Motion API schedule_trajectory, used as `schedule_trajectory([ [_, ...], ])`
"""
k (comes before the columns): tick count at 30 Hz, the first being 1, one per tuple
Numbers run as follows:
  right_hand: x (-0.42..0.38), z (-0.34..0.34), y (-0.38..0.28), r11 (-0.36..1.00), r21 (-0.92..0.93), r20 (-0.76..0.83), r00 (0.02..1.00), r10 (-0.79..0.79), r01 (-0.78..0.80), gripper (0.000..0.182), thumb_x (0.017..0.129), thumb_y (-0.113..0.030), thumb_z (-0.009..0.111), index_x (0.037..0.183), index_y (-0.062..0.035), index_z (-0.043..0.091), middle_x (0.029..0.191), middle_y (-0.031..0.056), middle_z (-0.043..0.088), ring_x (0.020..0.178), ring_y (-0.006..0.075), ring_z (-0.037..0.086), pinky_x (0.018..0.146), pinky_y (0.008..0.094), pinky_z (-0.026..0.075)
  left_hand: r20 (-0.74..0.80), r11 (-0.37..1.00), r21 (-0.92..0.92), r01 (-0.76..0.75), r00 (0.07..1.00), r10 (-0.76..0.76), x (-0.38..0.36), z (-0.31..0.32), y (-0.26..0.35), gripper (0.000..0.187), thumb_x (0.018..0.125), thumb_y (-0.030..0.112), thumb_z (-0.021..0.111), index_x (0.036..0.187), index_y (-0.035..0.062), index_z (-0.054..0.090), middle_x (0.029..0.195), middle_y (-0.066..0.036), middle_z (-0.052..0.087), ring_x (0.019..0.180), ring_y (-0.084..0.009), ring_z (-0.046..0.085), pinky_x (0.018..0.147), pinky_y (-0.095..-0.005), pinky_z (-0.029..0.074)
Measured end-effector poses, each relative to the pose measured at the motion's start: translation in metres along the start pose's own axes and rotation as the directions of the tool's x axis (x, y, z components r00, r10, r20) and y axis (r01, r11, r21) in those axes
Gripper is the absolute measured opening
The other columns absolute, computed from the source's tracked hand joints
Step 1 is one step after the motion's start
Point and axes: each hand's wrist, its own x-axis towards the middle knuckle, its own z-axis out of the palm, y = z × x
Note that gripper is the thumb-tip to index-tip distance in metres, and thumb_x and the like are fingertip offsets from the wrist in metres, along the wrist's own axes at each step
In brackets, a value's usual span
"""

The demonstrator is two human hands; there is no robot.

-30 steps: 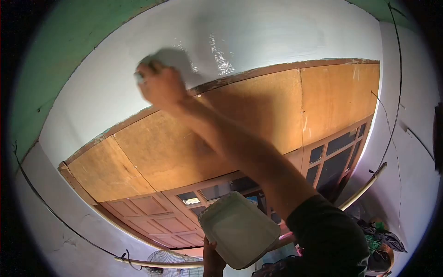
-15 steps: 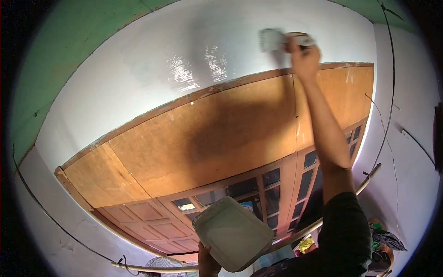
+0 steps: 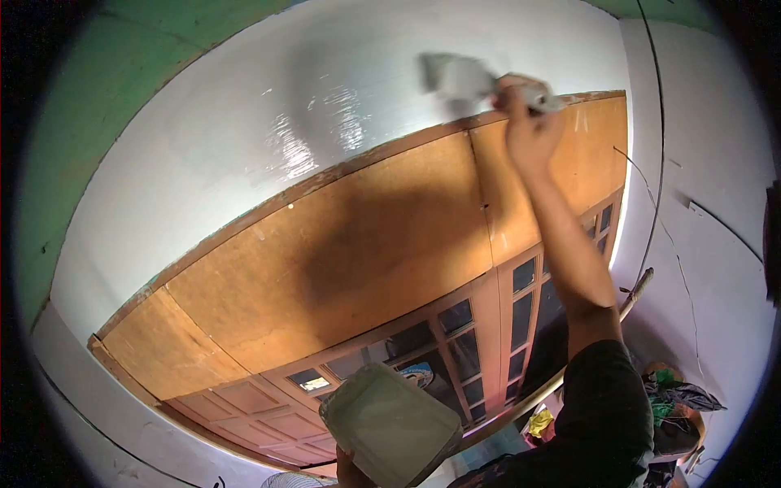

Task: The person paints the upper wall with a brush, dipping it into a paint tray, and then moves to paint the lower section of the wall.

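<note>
Raised at the upper right, my right hand (image 3: 533,130) is closed around the handle of a wide paintbrush (image 3: 462,79). The blurred brush head points left and lies against or close to the white wall (image 3: 203,122), just above the brown wooden trim (image 3: 358,165). Wet, shiny streaks show on the wall to the left of the brush. Low in the view, my left hand (image 3: 351,472) grips the lower left edge of a shallow rectangular tray (image 3: 394,427), which looks coated with pale paint inside.
Orange wooden panels (image 3: 390,252) run below the trim, above a brown door (image 3: 268,415) and glass panes (image 3: 468,354). A pole (image 3: 639,294) and a hanging cable (image 3: 661,122) are at the right. A pile of clothes (image 3: 675,407) lies at lower right.
The brush in my right hand has shifted slightly left and down and tilted. The camera view has turned a little, moving the wall and panels left. The tray sits slightly lower and further left.
</note>
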Motion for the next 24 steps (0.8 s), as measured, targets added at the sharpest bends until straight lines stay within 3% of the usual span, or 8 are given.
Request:
schedule_trajectory([
  [2,-0.041,0.024,-0.043,0.938,0.139,0.093,0.948,0.305,-0.316,0.009,0.1,-0.002,0.059,0.098,0.0004,0.068,0.088,0.0053,0.072,0.073,0.012,0.069,0.066,0.0266,0.055,0.003,0.999,-0.044,0.023,1.0,-0.022,0.0,-0.007,0.001,0.059,0.101,0.034,0.057,0.151,0.0054,0.045,0.148,-0.017,0.054,0.135,-0.036,0.052,0.112,-0.0514,0.044],
  [6,-0.118,0.046,-0.077,0.848,0.304,0.335,0.882,0.332,-0.435,0.003,0.1,0.0,0.06,0.101,-0.0008,0.063,0.088,0.0072,0.071,0.078,0.0173,0.074,0.066,0.0305,0.06,0.02,0.995,-0.083,0.054,0.998,-0.052,0.004,-0.016,0.001,0.058,0.101,0.033,0.056,0.151,0.0048,0.045,0.149,-0.017,0.053,0.135,-0.0365,0.051,0.112,-0.0516,0.044],
  [8,-0.149,0.052,-0.108,0.534,0.381,0.447,0.656,0.608,-0.755,0.002,0.1,-0.003,0.062,0.1,-0.0015,0.063,0.087,0.0072,0.071,0.076,0.0163,0.073,0.067,0.0308,0.06,0.02,0.992,-0.107,0.061,0.998,-0.059,0.004,-0.021,0.001,0.058,0.101,0.032,0.055,0.151,0.0045,0.045,0.149,-0.017,0.053,0.135,-0.0368,0.051,0.112,-0.0517,0.044],
  [11,-0.191,0.045,-0.131,0.476,0.368,0.532,0.601,0.597,-0.799,0.01,0.098,-0.01,0.07,0.098,-0.0019,0.064,0.088,0.0081,0.072,0.073,0.017,0.073,0.063,0.0296,0.06,0.022,0.987,-0.149,0.061,0.998,-0.059,0.004,-0.028,0.002,0.058,0.101,0.031,0.054,0.151,0.0041,0.045,0.15,-0.017,0.053,0.136,-0.0372,0.051,0.112,-0.0518,0.044],
  [13,-0.203,0.036,-0.146,0.311,0.159,0.701,0.329,0.632,-0.937,0.015,0.098,-0.015,0.072,0.099,-0.0021,0.064,0.089,0.0068,0.072,0.073,0.0157,0.073,0.066,0.0293,0.061,0.018,0.982,-0.186,0.044,0.999,-0.041,0.0,-0.031,0.002,0.057,0.101,0.031,0.054,0.151,0.0038,0.044,0.15,-0.017,0.053,0.136,-0.0375,0.051,0.113,-0.0519,0.044],
  [14,-0.2,0.032,-0.152,0.308,0.161,0.71,0.326,0.624,-0.938,0.015,0.098,-0.015,0.072,0.099,-0.0021,0.064,0.089,0.0068,0.072,0.073,0.0157,0.073,0.066,0.0293,0.061,0.014,0.981,-0.19,0.033,0.999,-0.03,0.0,-0.023,0.003,0.057,0.101,0.031,0.054,0.151,0.0038,0.044,0.15,-0.017,0.053,0.136,-0.0375,0.051,0.113,-0.0519,0.044],
  [16,-0.191,0.022,-0.165,0.302,-0.144,0.787,0.076,0.612,-0.942,0.017,0.099,-0.018,0.072,0.1,-0.0019,0.064,0.087,0.0067,0.072,0.072,0.0146,0.073,0.068,0.0291,0.061,-0.401,0.985,-0.173,0.015,0.912,-0.085,0.004,0.005,0.005,0.056,0.102,0.028,0.052,0.151,0.0023,0.044,0.15,-0.018,0.052,0.137,-0.0384,0.05,0.113,-0.0538,0.043],
  [24,-0.231,-0.028,-0.179,0.293,-0.28,0.747,-0.016,0.664,-0.914,0.017,0.096,-0.014,0.074,0.103,-0.0001,0.066,0.09,0.011,0.073,0.076,0.0178,0.074,0.067,0.0311,0.062,-0.088,0.962,-0.248,-0.115,0.991,0.096,-0.009,0.077,0.032,0.063,0.095,0.026,0.06,0.15,0.0021,0.041,0.143,-0.019,0.054,0.132,-0.0354,0.054,0.109,-0.0519,0.048],
])
